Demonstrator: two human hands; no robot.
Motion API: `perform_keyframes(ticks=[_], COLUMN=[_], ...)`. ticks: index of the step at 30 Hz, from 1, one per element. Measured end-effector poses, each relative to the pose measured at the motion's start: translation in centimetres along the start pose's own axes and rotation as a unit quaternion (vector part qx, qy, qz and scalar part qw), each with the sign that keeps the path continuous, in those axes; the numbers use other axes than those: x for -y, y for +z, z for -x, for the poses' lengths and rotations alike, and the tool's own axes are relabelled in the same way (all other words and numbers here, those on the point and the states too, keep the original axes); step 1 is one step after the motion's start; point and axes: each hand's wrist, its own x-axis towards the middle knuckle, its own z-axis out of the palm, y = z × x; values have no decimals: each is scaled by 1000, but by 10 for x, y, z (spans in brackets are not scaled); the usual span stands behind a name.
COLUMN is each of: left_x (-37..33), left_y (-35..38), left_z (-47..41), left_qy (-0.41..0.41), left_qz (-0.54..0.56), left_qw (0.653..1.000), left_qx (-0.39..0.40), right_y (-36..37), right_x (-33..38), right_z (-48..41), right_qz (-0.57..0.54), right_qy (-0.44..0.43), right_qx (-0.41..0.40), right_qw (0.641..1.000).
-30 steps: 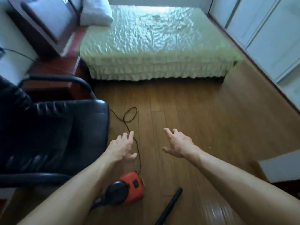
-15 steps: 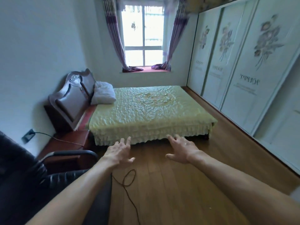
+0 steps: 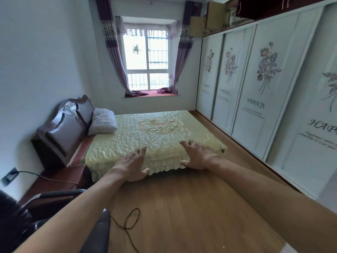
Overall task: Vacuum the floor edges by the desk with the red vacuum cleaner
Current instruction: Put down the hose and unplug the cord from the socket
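Note:
My left hand and my right hand are stretched out in front of me at about chest height, palms down, fingers apart, holding nothing. The red vacuum cleaner is out of view. Only its dark power cord shows, looping across the wooden floor and running off the bottom edge. The desk is not in view either.
A black office chair stands at the lower left. A wooden nightstand with a wall socket is behind it. A bed fills the middle. White wardrobe doors line the right wall.
The view has tilted up from the floor to the room. The red vacuum cleaner and its black tube have dropped out of view. Both hands stay open and outstretched.

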Motion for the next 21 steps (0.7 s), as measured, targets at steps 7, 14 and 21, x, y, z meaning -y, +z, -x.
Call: perform_keyframes(ticks=[7, 14, 21], left_x=[-51, -124, -173], left_y=[2, 8, 15], left_z=[-49, -120, -161], left_qy=[-19, -63, -84], left_qz=[-25, -29, -24], left_qw=[1000, 998, 996], left_qx=[2, -5, 1], right_y=[1, 0, -1], right_x=[-76, -195, -265], right_z=[-21, -59, -76], right_qz=[10, 5, -20], right_qy=[-25, -30, -41], right_qx=[-3, 9, 11], right_qw=[1000, 1000, 999])
